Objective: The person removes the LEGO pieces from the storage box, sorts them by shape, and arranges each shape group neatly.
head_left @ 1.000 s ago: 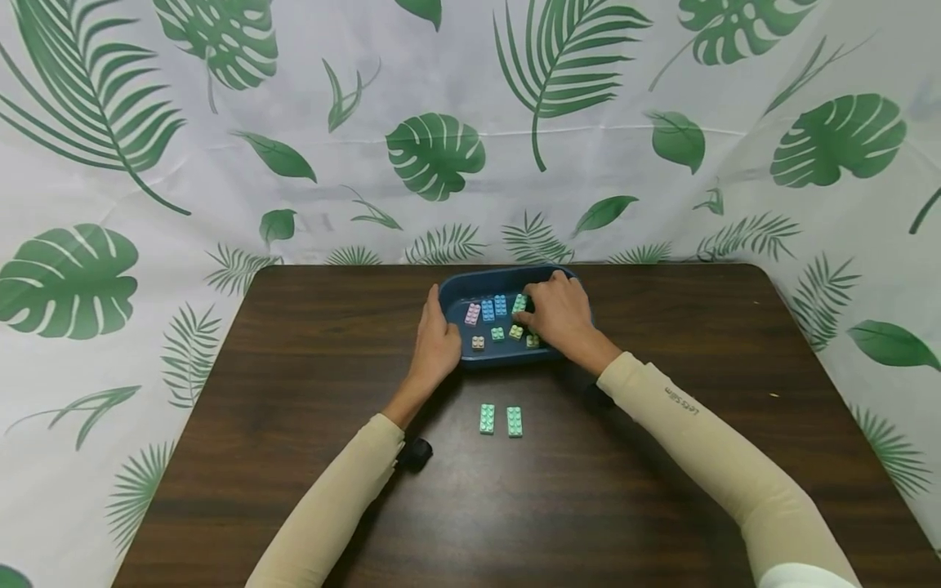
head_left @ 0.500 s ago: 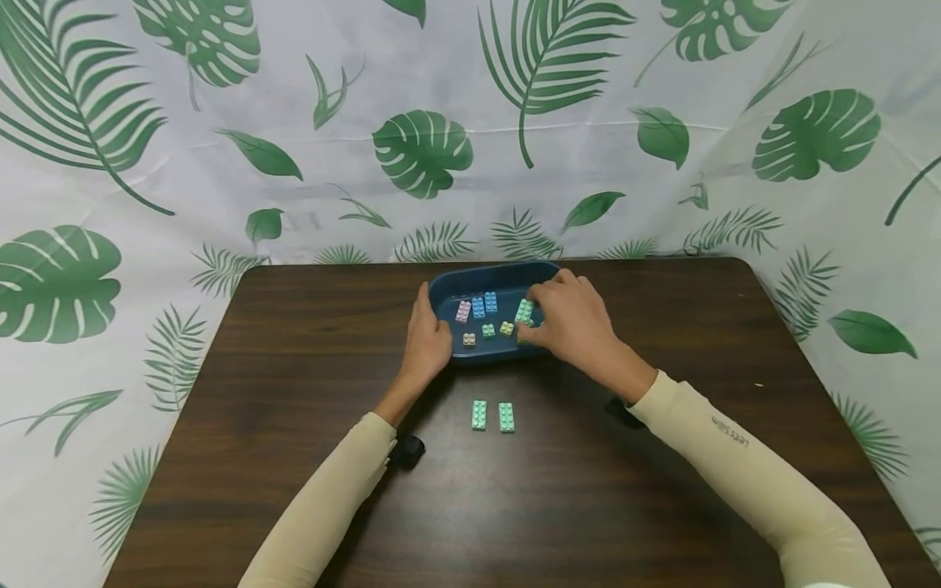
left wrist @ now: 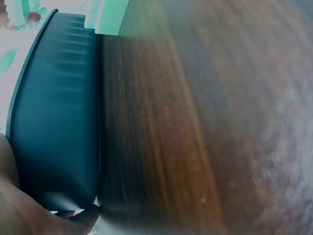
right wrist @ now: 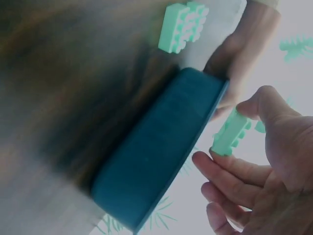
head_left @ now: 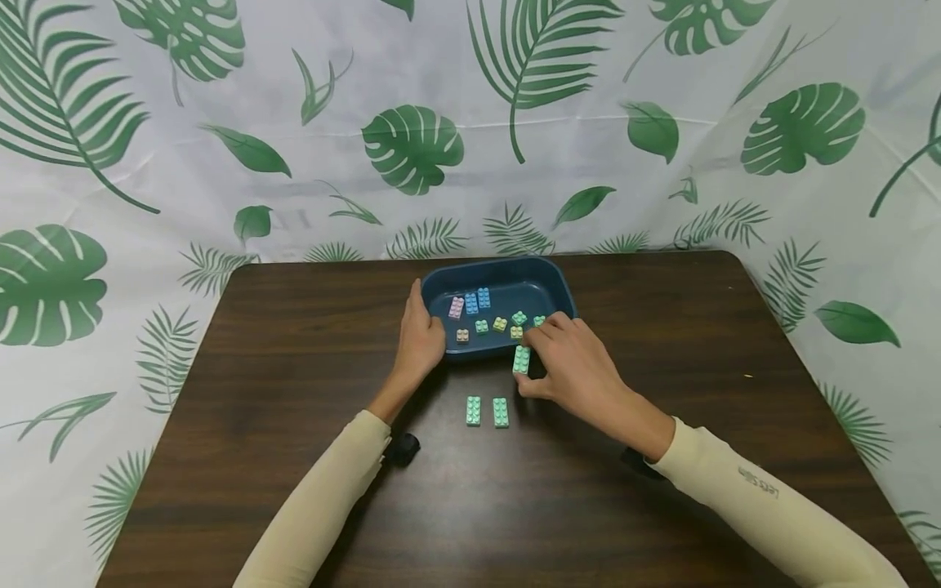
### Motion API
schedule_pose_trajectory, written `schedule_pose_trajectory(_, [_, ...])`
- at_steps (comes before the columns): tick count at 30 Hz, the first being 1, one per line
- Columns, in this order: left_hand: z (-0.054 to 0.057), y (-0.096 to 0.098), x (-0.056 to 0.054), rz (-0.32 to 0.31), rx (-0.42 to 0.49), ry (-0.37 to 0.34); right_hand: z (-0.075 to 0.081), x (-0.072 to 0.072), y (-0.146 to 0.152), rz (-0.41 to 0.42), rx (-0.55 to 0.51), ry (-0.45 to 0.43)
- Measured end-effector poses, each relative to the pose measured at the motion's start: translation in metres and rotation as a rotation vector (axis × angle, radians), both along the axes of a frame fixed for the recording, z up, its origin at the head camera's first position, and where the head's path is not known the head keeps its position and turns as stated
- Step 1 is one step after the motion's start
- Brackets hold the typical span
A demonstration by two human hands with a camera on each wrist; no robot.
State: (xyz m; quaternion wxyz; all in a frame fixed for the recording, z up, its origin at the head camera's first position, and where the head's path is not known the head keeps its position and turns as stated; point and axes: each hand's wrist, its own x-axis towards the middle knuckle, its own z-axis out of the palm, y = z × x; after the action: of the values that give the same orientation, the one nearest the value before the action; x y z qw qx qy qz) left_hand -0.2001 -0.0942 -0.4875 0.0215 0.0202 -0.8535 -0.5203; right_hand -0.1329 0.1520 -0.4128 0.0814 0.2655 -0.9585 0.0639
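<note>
The right hand pinches a green brick by its two ends, between thumb and fingertips, just in front of the near rim of the blue tray. The left hand grips the tray's left end. Two more green bricks lie side by side, slightly apart, on the table near the held one; smaller bricks sit inside the tray. With only its ends pinched, the brick could twist loose under uneven pressure and drop onto the table. A low swing of the right hand could knock the pair askew, and a tug from the left could drag the tray
</note>
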Motion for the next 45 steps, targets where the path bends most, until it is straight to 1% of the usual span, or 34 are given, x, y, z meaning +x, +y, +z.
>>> schedule_pose_trajectory(4, [0.001,0.0,-0.001,-0.005,-0.015,0.001,-0.004,0.009,0.005,0.011,-0.009,0.007])
schedule_pose_trajectory(10, [0.002,0.001,-0.002,-0.004,-0.023,-0.005,-0.015,0.021,0.012,0.041,-0.024,-0.038])
schedule_pose_trajectory(16, [0.004,0.001,-0.003,-0.003,-0.021,0.007,-0.029,0.029,0.017,0.084,0.0,-0.106])
schedule_pose_trajectory(21, [0.004,0.001,-0.003,0.0,-0.017,-0.003,-0.041,0.033,0.023,0.13,0.024,-0.108])
schedule_pose_trajectory(27, [0.005,0.001,-0.002,0.005,-0.013,-0.008,-0.052,0.037,0.028,0.178,0.025,-0.094])
schedule_pose_trajectory(32, [0.004,0.001,-0.003,0.001,-0.011,-0.011,-0.056,0.036,0.027,0.176,0.007,-0.089])
schedule_pose_trajectory(37, [0.004,0.001,-0.002,0.003,-0.017,-0.013,-0.057,0.036,0.025,0.164,0.002,-0.077])
schedule_pose_trajectory(45, [0.002,0.002,-0.001,0.004,-0.025,-0.016,-0.06,0.039,0.025,0.162,0.008,-0.09])
